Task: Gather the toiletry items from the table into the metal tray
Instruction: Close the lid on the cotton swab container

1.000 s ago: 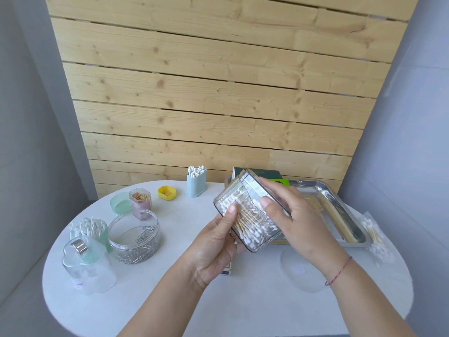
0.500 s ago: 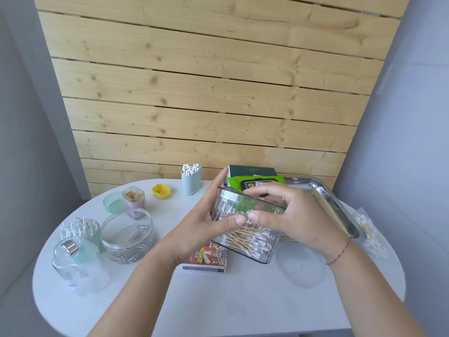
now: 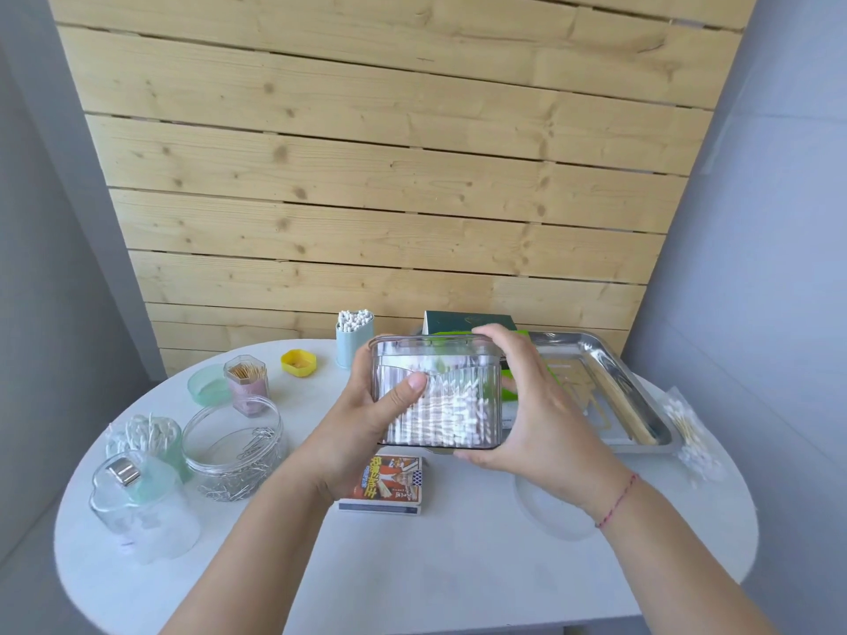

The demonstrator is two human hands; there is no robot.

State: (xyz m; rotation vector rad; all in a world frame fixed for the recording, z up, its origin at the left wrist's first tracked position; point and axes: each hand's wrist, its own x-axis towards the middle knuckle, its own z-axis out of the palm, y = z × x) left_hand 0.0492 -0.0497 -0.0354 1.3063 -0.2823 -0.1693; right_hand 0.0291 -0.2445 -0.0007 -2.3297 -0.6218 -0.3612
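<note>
A clear plastic box of cotton swabs is held upright above the middle of the white round table. My left hand grips its left side with the thumb across the front. My right hand clasps its right side and top edge. The metal tray lies at the back right, just behind and to the right of the box. A green packet shows behind my right hand.
A matchbox lies under the held box. At left stand a jar of paper clips, a clear lidded pot, a swab cup, a toothpick jar, a green lid, a yellow cap and a blue swab holder. A bag of swabs sits right of the tray. A clear lid lies near.
The swab box has been turned from tilted to upright and level. My left hand slid down its left side; my right hand shifted to its right side and top.
</note>
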